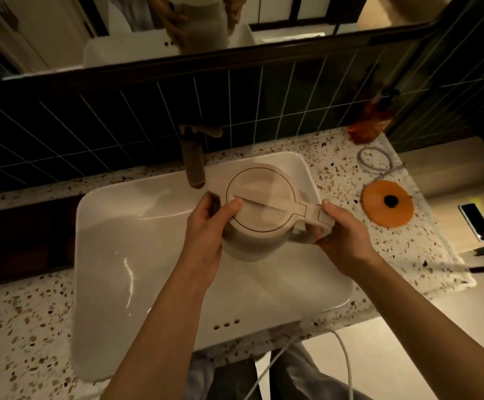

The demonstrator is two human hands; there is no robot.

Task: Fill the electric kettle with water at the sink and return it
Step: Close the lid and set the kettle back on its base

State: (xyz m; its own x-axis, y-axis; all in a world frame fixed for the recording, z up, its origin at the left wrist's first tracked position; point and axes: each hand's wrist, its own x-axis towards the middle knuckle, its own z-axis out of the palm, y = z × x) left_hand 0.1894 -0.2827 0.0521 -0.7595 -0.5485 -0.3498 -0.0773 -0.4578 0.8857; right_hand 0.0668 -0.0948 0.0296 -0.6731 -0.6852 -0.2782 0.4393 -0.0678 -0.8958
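Dim bathroom corner, dark tiled wall (119, 116) rising behind a speckled terrazzo table (18, 327), mirror (62, 30) running along the top. Item one: white rectangular sink (119, 255), sitting sunk in the table, basin lying dry as far as can be told. Item two: brownish faucet (193, 163), spout pointing down over the back of the basin, no water visibly running. Item three: pale electric kettle (259, 209), hanging over the right half of the basin, lid sitting shut, mouth lying just right of the spout rather than under it. Left hand (206, 235) is cupping the kettle's side, thumb lying across the lid; its grip is closed against the body. Right hand (347, 241) is wrapping the handle, grip closed round it, thumb resting near the lid-release tab. Item four: orange round kettle base (388, 203), lying on the table to the right of the sink, white cord (376, 163) looping behind it; a second white cable (344, 356) is hanging off the front edge. Judged stage: kettle at the sink, lid not yet opened, filling not begun. Risks: opening the tap with the lid shut would be splashing water over the lid and both hands; a wet handle could be slipping; drips carried back could be wetting the base's contact; the hanging cable could be snagging a sleeve or leg.
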